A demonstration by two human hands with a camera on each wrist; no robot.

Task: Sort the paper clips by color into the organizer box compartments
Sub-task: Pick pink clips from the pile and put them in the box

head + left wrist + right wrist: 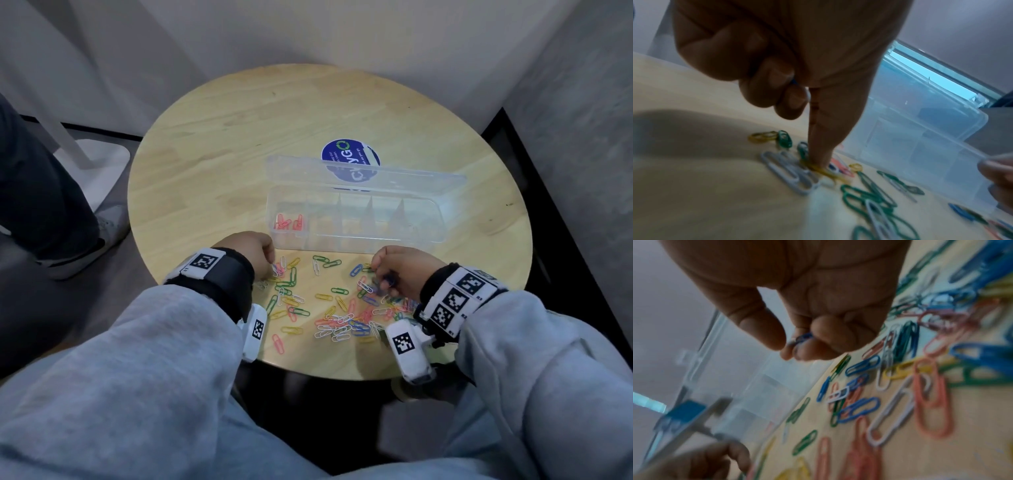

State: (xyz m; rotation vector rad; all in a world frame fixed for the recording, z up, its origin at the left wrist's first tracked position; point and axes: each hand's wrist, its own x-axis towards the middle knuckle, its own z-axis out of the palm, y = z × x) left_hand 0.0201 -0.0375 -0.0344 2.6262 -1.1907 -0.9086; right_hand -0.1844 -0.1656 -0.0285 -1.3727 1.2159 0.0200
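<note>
The clear organizer box (356, 236) lies open on the round table, with several red clips (289, 222) in its leftmost compartment. Loose paper clips (342, 322) of mixed colours are scattered between the box and me. My left hand (270, 267) is at the left end of the scatter. In the left wrist view one finger (818, 154) presses down on a yellow clip (826, 172), while the curled fingers hold a sliver of blue clip (793, 82). My right hand (380, 270) hovers over the right side, pinching blue clips (799, 340) between thumb and fingers.
The box lid (342, 171) stands open behind the compartments, over a blue round sticker (349, 154). The table's far half (239, 137) is bare wood. Walls close in behind and on the right. Another person's shoe (109, 229) and a white stand base (99, 164) are on the floor at left.
</note>
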